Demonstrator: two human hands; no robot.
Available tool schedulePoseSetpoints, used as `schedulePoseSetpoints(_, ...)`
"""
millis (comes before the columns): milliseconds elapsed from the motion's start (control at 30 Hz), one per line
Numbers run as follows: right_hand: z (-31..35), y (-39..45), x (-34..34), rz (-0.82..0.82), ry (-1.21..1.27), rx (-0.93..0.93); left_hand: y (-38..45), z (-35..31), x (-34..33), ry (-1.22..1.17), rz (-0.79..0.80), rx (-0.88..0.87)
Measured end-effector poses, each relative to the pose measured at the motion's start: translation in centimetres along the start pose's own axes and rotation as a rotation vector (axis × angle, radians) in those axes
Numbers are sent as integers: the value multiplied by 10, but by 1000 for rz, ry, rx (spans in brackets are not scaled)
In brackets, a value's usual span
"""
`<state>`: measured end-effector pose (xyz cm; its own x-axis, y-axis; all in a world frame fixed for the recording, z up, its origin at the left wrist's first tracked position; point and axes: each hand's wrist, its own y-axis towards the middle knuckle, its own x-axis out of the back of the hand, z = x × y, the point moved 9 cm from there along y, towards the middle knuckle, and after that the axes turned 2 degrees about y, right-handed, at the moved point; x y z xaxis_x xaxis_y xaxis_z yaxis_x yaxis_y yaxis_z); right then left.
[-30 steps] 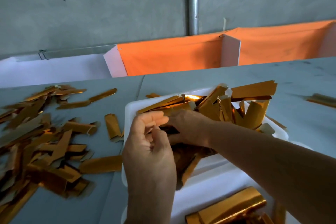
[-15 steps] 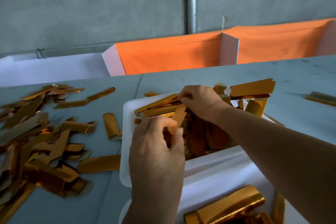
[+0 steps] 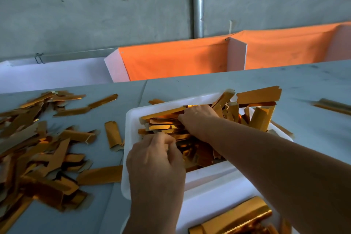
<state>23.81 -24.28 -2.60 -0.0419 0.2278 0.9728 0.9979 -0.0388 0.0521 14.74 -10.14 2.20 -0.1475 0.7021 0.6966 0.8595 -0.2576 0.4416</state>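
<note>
at the left of the frame a loose heap (image 3: 38, 148) of gold foil pieces lay spread over the grey desk (image 3: 95, 214), many of them overlapping. just right of the heap, one short folded piece (image 3: 113, 136) lay by itself, close beside the left wall of a white tray (image 3: 131, 119).

the tray sat in the middle of the frame and held the gold strips (image 3: 163, 126), piled crosswise, some leaning up over its far rim. the left hand (image 3: 155, 165) hung over the tray's near left corner, back of the hand up, its fingers (image 3: 167, 141) curled down onto the near edge of the pile. they were blurred, and i could not tell whether they held a strip or only touched it.

the right hand (image 3: 197, 119) reached in from the lower right, forearm crossing the tray's near rim. its fingers were bent down into the pile and gripped the ends of several long strips that pointed toward the tray's left wall.

at the bottom of the frame, right of centre, a second white tray (image 3: 218, 192) touched the first one and carried a shiny gold fold (image 3: 237, 216).

behind the desk, an orange cloth (image 3: 171, 61) ran across the upper middle, with a metal pipe (image 3: 197, 2) rising up the concrete wall above it. at the far right edge, a few more strips (image 3: 332, 106) lay on the desk, well apart from the trays.
</note>
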Motion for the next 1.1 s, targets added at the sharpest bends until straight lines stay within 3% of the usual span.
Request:
schedulePoseSetpoints(200, -3, 1, 0, 8, 34, 30, 0, -2, 2, -55, -42, -35)
schedulePoseSetpoints(333, -13, -1, 16, 10, 232, -14, 0, 2, 7, -103, -97, -22)
schedulePoseSetpoints(467, -31, -16, 38, -134, 483, -116, 0, 6, 6, -142, -109, 18)
schedulePoseSetpoints(567, -58, -38, 58, -415, 602, -297, 1, 6, 6, -151, -105, 19)
schedulePoseSetpoints(667, -77, -56, 50, -522, 1134, -453, 2, 8, 0, -164, -64, 22)
schedulePoseSetpoints(767, -67, -60, 35, -441, 1666, -451, 2, 7, -8, -150, 4, 5)
schedulePoseSetpoints(833, -59, -62, 31, -404, 1869, -422, 1, 5, -14, -133, 58, -16)
schedulePoseSetpoints(933, -54, -67, 25, -351, 1901, -488, 1, 5, -15, -139, 68, -19)
schedulePoseSetpoints(1033, -54, -73, 20, -271, 1610, -572, 2, 6, -17, -136, 86, -9)
schedulePoseSetpoints(1100, -51, -75, 22, -275, 1594, -513, 3, 6, -18, -167, 104, 6)
